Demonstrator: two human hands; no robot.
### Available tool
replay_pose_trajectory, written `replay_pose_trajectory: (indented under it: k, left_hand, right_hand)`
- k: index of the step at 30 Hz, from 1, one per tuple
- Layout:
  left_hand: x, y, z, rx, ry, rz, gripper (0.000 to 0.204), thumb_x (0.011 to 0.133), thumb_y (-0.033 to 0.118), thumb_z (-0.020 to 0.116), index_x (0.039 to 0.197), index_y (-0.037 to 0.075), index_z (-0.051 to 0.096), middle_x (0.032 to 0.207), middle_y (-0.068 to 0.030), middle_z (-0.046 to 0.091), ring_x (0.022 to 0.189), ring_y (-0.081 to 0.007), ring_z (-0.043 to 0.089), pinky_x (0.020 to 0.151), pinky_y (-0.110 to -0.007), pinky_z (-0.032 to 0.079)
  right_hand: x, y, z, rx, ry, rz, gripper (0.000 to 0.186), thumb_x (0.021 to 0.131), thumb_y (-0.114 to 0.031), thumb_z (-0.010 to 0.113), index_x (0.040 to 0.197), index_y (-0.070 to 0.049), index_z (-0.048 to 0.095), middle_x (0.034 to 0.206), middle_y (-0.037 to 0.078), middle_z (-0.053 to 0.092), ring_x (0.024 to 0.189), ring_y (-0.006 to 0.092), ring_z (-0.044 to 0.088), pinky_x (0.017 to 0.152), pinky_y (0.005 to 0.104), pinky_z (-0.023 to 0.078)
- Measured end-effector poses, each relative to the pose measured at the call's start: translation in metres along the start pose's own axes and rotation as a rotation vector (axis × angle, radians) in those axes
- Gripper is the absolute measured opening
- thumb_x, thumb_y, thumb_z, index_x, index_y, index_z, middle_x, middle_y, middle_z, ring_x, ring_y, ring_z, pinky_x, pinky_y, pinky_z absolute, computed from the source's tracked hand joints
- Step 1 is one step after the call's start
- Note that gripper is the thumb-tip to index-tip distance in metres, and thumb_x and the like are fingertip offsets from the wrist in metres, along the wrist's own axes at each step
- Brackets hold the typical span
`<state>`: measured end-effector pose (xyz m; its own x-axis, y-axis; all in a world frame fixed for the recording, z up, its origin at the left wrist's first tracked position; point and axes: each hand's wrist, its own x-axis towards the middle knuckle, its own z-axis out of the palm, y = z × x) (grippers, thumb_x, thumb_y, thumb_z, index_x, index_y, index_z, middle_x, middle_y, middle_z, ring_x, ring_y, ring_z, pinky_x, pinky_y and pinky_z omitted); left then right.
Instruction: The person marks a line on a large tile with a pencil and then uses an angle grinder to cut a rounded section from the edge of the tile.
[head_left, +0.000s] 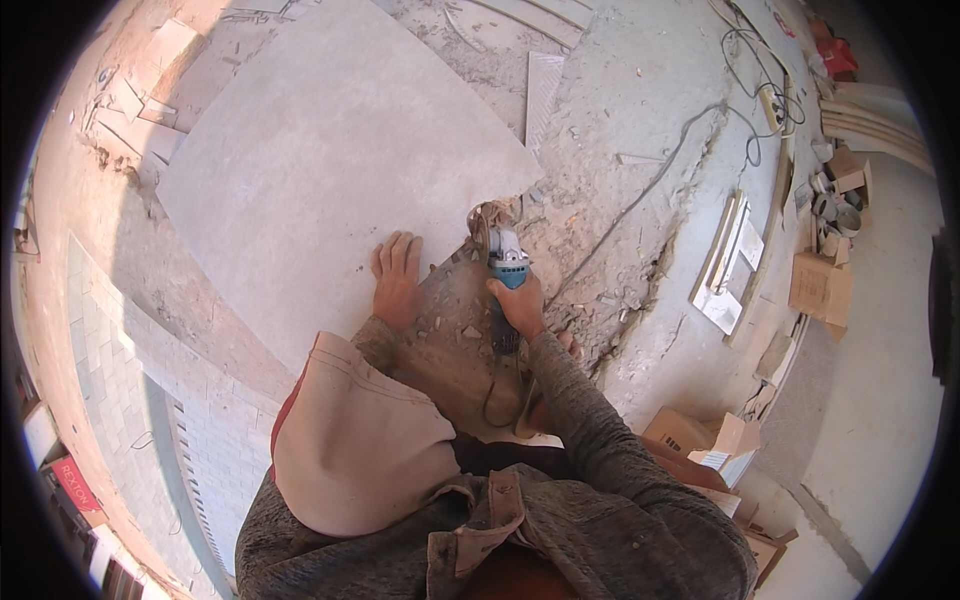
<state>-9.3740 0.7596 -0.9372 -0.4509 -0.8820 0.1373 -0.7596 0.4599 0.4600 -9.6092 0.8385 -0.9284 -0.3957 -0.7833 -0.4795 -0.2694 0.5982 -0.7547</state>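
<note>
A large pale grey tile (340, 150) lies tilted across the ground in front of me. My left hand (398, 283) rests on its near right edge, fingers stretched out flat. My right hand (521, 307) is wrapped round the body of a blue and black angle grinder (509, 270) with a silver head. The grinder's disc end sits at the tile's right edge, beside a rough, broken-looking corner. Whether the disc is spinning or touching the tile, I cannot tell. A dark cord loops from the tool's rear near my feet.
Broken mortar and rubble (570, 235) spread right of the tile. A dark power cable (655, 180) crosses the floor toward the upper right. Farther right lie a tile cutter-like frame (728, 265) and cardboard boxes (820, 285). Patterned tiles (110, 335) lie at the left; another box (690, 435) stands lower right.
</note>
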Motion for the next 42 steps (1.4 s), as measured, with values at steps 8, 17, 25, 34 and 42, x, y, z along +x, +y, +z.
replay_pose_trajectory:
  k: [8,17,25,34,42]
  left_hand:
    - [0.001,0.001,-0.002,-0.01,-0.004,0.002,0.056,0.095,0.023,0.066,0.143,0.001,0.049,0.147,-0.0162,0.045,0.144,-0.0359,0.036,0.12,-0.058,0.024]
    - [-0.001,-0.002,-0.001,0.001,-0.011,0.001,0.057,0.094,0.02,0.065,0.145,0.0,0.048,0.147,-0.0166,0.045,0.145,-0.0365,0.036,0.12,-0.058,0.023]
    - [-0.004,-0.003,0.001,0.017,-0.028,-0.001,0.057,0.094,0.023,0.066,0.144,0.001,0.049,0.147,-0.0159,0.045,0.145,-0.0357,0.036,0.12,-0.058,0.024]
    - [0.0,-0.001,0.002,0.021,0.02,0.006,0.058,0.094,0.028,0.067,0.143,0.001,0.051,0.145,-0.0152,0.046,0.144,-0.0354,0.037,0.119,-0.058,0.026]
    - [0.001,0.0,0.001,0.023,0.009,0.005,0.057,0.094,0.027,0.066,0.143,0.001,0.051,0.146,-0.0151,0.046,0.143,-0.0356,0.037,0.119,-0.058,0.026]
  right_hand:
    - [0.002,0.001,0.009,0.017,0.017,0.0,0.053,0.075,-0.028,0.08,0.115,0.003,0.063,0.1,0.021,0.073,0.094,0.0344,0.072,0.084,0.0441,0.054]
    - [0.001,0.003,0.021,0.02,0.081,-0.017,0.047,0.077,-0.028,0.08,0.108,0.003,0.066,0.094,0.018,0.073,0.087,0.0298,0.07,0.079,0.0423,0.054]
    - [0.002,0.005,0.006,0.111,0.15,-0.01,0.04,0.078,-0.029,0.081,0.098,0.004,0.07,0.085,0.012,0.073,0.076,0.0206,0.067,0.071,0.0372,0.053]
    - [0.005,0.001,0.006,0.025,0.102,-0.054,0.047,0.077,-0.031,0.081,0.104,0.005,0.068,0.087,0.012,0.073,0.078,0.0206,0.067,0.074,0.0389,0.054]
    - [0.008,0.006,0.008,-0.003,0.07,-0.07,0.047,0.077,-0.032,0.08,0.103,0.005,0.067,0.085,0.014,0.072,0.077,0.0218,0.067,0.073,0.0398,0.054]
